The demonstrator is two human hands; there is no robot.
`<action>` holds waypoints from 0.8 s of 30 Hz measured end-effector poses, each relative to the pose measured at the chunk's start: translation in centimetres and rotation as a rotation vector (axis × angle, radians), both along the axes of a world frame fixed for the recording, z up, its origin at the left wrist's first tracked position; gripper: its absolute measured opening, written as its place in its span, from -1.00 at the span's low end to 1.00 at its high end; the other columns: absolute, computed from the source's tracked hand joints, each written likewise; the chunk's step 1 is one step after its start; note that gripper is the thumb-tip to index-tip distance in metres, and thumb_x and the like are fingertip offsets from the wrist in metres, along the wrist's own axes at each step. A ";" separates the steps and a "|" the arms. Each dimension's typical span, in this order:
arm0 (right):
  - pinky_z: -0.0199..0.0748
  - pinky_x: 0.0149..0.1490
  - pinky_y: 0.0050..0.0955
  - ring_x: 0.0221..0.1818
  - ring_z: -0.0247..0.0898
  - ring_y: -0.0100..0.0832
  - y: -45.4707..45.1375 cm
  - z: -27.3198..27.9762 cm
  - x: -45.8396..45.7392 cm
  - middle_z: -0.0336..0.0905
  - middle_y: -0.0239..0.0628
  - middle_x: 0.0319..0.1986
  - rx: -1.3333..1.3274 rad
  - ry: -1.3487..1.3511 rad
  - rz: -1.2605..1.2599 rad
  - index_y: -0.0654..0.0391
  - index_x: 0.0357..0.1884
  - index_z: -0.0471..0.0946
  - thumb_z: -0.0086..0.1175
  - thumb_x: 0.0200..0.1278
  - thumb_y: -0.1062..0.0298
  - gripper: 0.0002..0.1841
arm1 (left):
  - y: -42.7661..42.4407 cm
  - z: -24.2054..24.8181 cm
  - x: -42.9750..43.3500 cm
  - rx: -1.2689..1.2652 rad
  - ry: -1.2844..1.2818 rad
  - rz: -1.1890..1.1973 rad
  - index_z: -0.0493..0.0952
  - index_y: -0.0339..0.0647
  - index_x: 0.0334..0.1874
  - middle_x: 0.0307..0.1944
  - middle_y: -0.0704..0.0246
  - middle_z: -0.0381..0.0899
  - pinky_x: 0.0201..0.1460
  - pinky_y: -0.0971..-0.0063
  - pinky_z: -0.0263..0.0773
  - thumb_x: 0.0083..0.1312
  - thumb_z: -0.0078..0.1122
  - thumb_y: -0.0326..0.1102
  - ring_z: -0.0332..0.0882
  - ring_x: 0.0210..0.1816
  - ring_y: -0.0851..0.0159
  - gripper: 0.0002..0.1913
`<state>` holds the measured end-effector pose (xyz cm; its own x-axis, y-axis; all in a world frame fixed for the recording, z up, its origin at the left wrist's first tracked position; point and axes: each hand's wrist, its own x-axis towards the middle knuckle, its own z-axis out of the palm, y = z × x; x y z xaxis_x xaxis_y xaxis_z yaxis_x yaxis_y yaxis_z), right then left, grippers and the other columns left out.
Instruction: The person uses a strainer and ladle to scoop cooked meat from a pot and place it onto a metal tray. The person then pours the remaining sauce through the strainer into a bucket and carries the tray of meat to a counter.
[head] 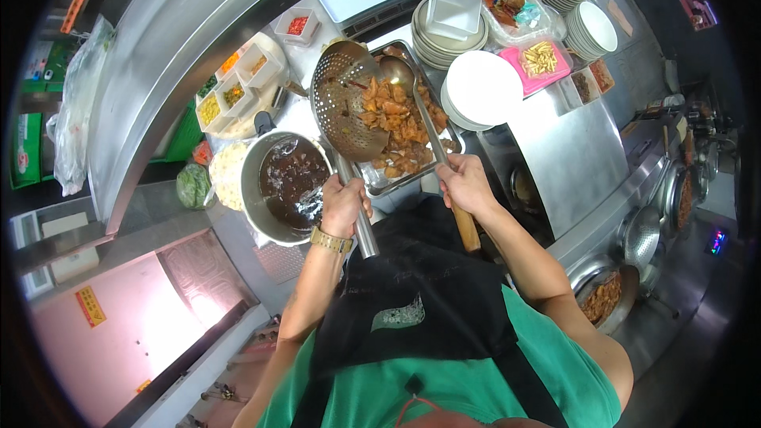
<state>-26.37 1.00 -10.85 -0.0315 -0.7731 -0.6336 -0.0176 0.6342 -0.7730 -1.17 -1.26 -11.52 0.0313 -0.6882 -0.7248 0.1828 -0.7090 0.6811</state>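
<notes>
My left hand point(345, 205) grips the metal handle of a large perforated strainer point(342, 110), which is tilted over a metal tray point(380, 187). Browned meat pieces point(407, 137) fill much of the tray, and some lie at the strainer's lower right edge. A steel ladle point(425, 110) with a wooden handle end is held in my right hand point(467, 184). Its bowl rests among or just above the meat at the tray's far side; I cannot tell which. Left of my left hand stands a deep metal pot point(252, 190) of dark brown liquid.
White containers of chopped ingredients point(235, 92) sit at the left. Stacked white bowls point(484, 92) and plates point(425, 41) stand beyond the tray, near a pink-lidded box point(538, 65). At the right, a wok of browned food point(603, 297) and a second strainer point(642, 235) line the stove.
</notes>
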 end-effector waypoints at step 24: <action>0.57 -0.22 -0.19 -0.36 0.63 0.09 2.3 -2.8 -3.0 0.65 0.10 -0.36 -0.558 0.423 0.275 0.31 0.26 0.58 0.26 0.33 0.48 -0.55 | 1.3 5.8 0.8 -0.055 -0.173 0.096 0.36 -0.29 -0.14 -0.50 0.36 0.43 -0.71 0.44 0.40 0.44 0.07 -0.51 0.40 -0.69 0.41 -0.92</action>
